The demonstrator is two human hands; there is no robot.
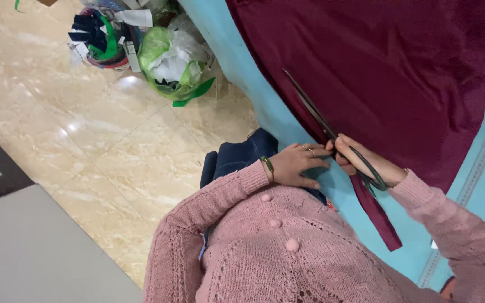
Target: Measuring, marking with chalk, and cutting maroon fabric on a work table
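Head view. The maroon fabric [388,73] lies spread on the turquoise desk [237,62]. The right hand [366,163] is clenched around the handles of long dark scissors [321,123], whose long axis runs from the hand up and to the left, along the cloth's near edge. A narrow cut strip [377,216] trails back past the wrist. The left hand [298,164], nearer the cut edge, rests flat with fingers extended, touching the fabric beside the blades and grasping nothing.

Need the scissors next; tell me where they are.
In the head view, right of centre: the scissors are in the right hand, blades along the maroon fabric's edge.
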